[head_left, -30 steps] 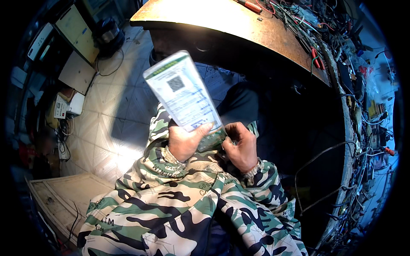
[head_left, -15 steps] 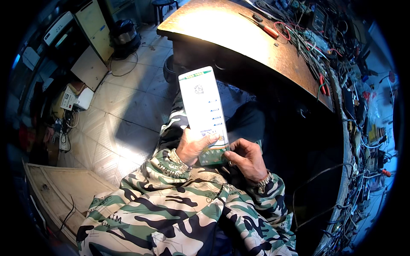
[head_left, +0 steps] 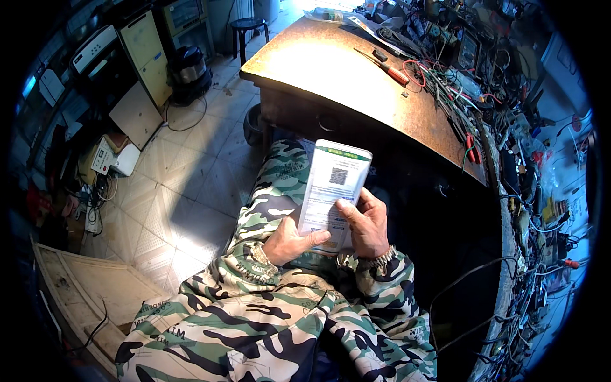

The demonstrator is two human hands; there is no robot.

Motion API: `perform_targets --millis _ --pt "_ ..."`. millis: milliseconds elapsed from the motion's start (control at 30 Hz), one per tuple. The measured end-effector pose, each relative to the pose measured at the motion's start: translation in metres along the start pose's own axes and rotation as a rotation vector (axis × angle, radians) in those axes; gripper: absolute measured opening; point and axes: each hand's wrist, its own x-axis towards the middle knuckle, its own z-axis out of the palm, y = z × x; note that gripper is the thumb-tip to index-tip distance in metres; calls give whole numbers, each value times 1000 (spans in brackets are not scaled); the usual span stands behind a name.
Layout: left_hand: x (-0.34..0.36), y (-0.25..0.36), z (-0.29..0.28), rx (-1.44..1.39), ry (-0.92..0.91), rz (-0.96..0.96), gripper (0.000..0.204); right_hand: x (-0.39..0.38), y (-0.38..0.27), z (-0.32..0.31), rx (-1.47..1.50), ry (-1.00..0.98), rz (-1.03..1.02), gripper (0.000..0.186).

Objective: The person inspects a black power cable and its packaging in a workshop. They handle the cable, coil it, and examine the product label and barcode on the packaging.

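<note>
A long, flat white package (head_left: 334, 184) with a green band at its top and a square printed code is held above my lap. Its printed face is turned up toward me. My left hand (head_left: 291, 242) grips the lower left corner, thumb laid across the front. At the right edge my right hand (head_left: 368, 224) closes on the same package, its thumb pressed on the printed side. The fingers behind the package are hidden.
A wooden desk (head_left: 305, 54) stands ahead, with a red-handled screwdriver (head_left: 398, 75) and red-handled pliers (head_left: 471, 148) on it. Tangled cables (head_left: 458, 102) line its right side. A dark stool (head_left: 248, 27), a pot-like cooker (head_left: 189, 63) and a wooden panel (head_left: 108, 270) stand around the tiled floor.
The package has come lower and to the right and now leans rightward. My right hand has moved up from its bottom corner to its right edge. The view has shifted slightly.
</note>
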Motion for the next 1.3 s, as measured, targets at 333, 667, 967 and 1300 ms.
perform_targets --millis 333,667,967,1300 --pt "5 -4 -13 186 170 352 51 -7 -3 -33 363 159 -142 41" --pt "4 9 -33 1019 696 1018 55 -47 7 -43 464 59 22 89" --pt "17 -22 -46 195 665 675 77 -42 33 -40 567 88 -26 51" --pt "39 21 -3 -496 -33 507 79 -15 31 -14 683 13 -5 51"
